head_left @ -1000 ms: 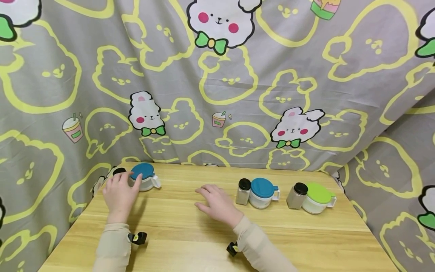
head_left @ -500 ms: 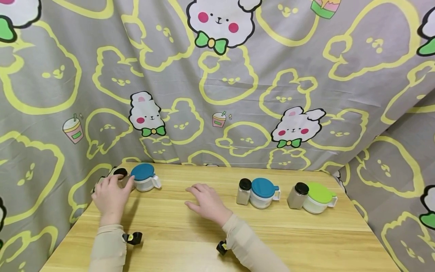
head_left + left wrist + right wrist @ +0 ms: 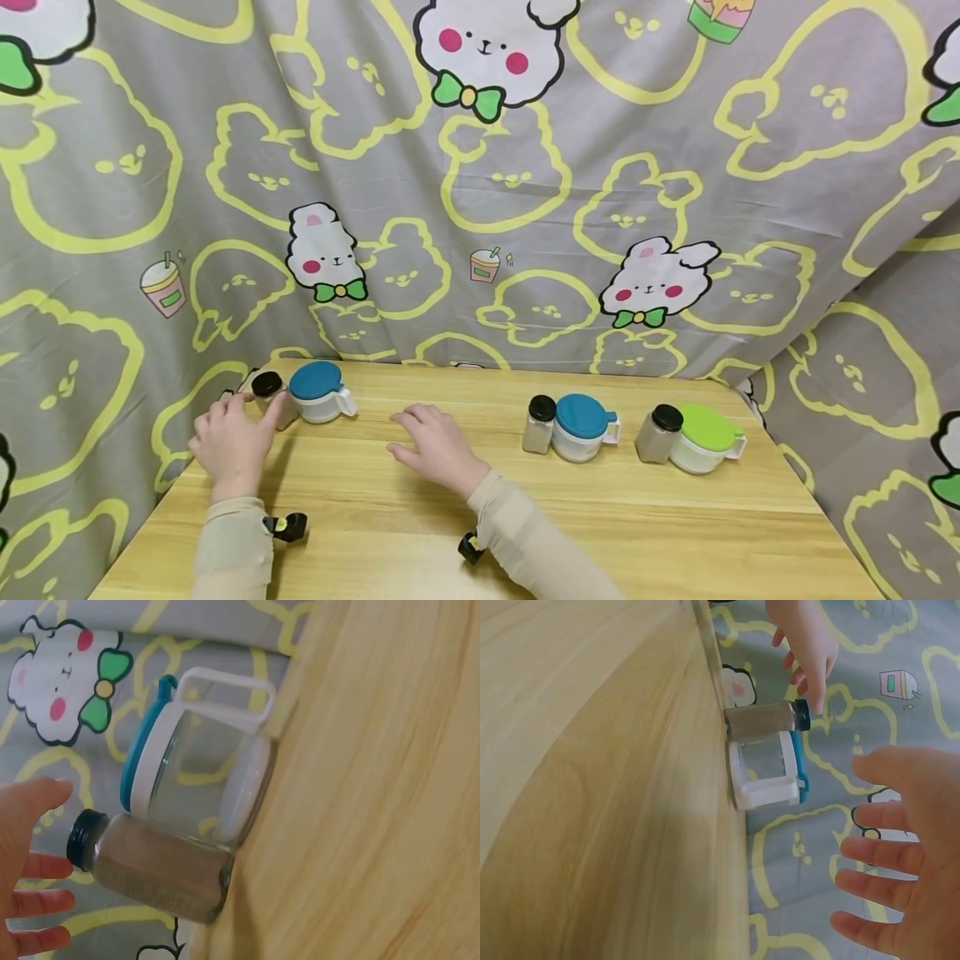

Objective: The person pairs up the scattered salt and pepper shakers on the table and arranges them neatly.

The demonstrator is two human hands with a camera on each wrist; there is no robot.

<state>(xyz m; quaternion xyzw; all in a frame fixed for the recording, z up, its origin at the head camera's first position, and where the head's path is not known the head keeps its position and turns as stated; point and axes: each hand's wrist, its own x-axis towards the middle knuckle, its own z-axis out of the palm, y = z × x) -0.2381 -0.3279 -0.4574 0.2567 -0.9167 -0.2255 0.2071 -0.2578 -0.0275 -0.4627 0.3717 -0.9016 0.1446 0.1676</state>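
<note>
At the left of the table, my left hand [image 3: 236, 442] hovers with spread fingers in front of a spice jar [image 3: 267, 384] with a black cap. In the left wrist view a gap separates the fingers from that jar [image 3: 161, 862], which holds brownish-grey powder. Right beside it stands a clear glass seasoning pot [image 3: 318, 395] with a blue lid and white handle. My right hand [image 3: 438, 450] is held over the middle of the table, fingers apart and holding nothing. In the right wrist view its palm faces the same jar [image 3: 761, 720] and pot [image 3: 769, 787] from a distance.
To the right stand another black-capped jar [image 3: 538, 427] and blue-lidded pot [image 3: 581, 425]. Farther right are a third jar [image 3: 657, 435] and a green-lidded pot [image 3: 705, 437]. A patterned curtain [image 3: 480, 192] hangs behind the wooden table [image 3: 390, 533].
My left hand has drawn back to the left and toward me, uncovering more of the left jar. My right hand has moved left. The jars and pots stay where they were.
</note>
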